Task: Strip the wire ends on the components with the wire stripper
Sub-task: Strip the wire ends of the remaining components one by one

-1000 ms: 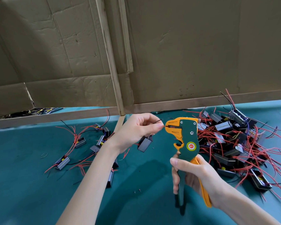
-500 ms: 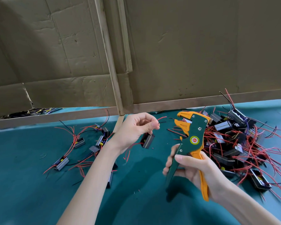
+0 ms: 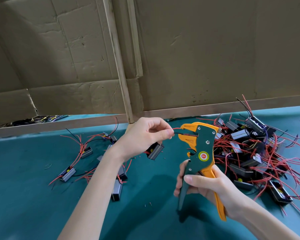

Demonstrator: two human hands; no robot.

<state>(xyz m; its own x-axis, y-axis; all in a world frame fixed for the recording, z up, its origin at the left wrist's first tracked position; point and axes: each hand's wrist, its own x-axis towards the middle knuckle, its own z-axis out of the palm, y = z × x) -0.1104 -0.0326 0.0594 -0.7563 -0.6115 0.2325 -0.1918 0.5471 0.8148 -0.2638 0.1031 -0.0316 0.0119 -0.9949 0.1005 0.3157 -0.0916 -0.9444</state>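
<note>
The left hand (image 3: 145, 135) pinches the wires (image 3: 176, 132) near their tips to aim them into the wire stripper (image 3: 203, 146), which the right hand (image 3: 206, 186) grips.

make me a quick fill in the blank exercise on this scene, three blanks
1. The right hand grips the wire stripper by its ____.
2. The left hand pinches two wires at the stripper's head, one red and one ____.
3. The larger pile of components lies on the person's ____ side.

Missing words: handles; black; right.
</note>
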